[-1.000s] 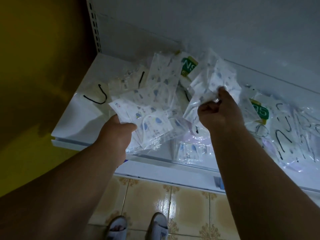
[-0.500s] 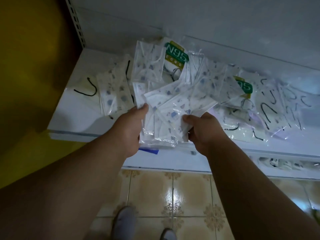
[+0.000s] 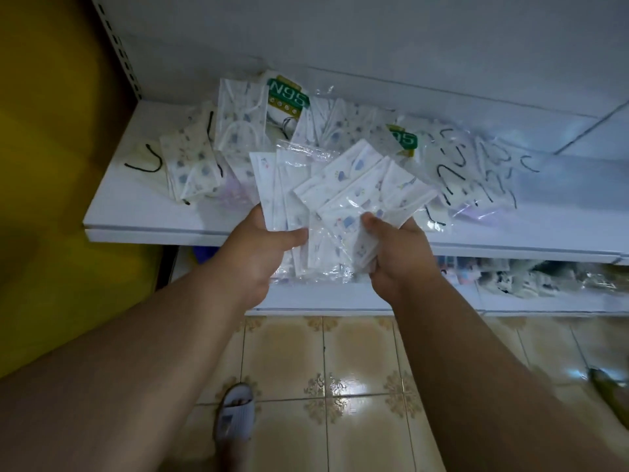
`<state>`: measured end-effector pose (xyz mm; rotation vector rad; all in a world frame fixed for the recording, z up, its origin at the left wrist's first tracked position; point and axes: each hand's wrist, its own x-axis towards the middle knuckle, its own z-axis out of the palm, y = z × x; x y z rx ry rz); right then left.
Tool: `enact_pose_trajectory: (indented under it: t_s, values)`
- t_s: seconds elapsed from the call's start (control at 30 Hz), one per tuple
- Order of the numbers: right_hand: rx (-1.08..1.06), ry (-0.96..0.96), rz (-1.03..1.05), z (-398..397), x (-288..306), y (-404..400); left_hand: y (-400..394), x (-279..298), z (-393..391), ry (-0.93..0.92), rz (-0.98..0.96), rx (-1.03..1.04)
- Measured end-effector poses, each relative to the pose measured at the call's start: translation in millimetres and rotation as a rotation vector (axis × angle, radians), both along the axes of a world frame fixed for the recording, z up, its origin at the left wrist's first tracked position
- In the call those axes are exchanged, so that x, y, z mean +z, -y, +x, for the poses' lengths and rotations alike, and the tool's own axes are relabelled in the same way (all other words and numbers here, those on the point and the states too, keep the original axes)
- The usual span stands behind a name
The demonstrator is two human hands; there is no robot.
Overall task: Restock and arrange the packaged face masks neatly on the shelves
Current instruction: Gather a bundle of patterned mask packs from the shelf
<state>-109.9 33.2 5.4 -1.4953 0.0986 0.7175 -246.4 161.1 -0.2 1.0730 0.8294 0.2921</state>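
A fanned bundle of clear-wrapped white masks with blue prints (image 3: pixel 343 199) is held over the front edge of the white shelf (image 3: pixel 136 212). My left hand (image 3: pixel 258 253) grips the bundle's left side, thumb on top. My right hand (image 3: pixel 398 253) grips its right side, thumb pressed on a packet. More printed mask packets (image 3: pixel 194 165) lie loose at the shelf's left. Two green-labelled N95 packets (image 3: pixel 287 97) lie further back. Packets with black ear loops (image 3: pixel 476 172) are piled to the right.
A yellow wall (image 3: pixel 51 165) stands left of the perforated shelf upright (image 3: pixel 119 49). A lower shelf (image 3: pixel 544 277) holds more wrapped goods. Beige glossy floor tiles (image 3: pixel 340 386) lie below, with my sandalled foot (image 3: pixel 235 417) on them.
Both hands have drawn the gathered packets toward me, off the pile to the shelf's front edge. One second ago each hand held separate packets; now they hold one fanned bundle.
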Motion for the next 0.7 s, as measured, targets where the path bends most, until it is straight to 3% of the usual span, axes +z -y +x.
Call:
enact_pose_trajectory:
  t_s: [0.23,0.43,0.7]
  values:
    - [-0.028,0.022,-0.014,-35.1,87.9,149.4,143.4,83.4,-31.0,0.03,-0.012,0.05]
    - [0.153,0.133,-0.034,-58.4,184.5,267.6,259.4,158.6,-46.0,0.089,0.101,-0.016]
    - [0.166,0.275,0.082,-36.4,284.2,308.8,306.4,262.8,-23.8,0.158,0.223,-0.005]
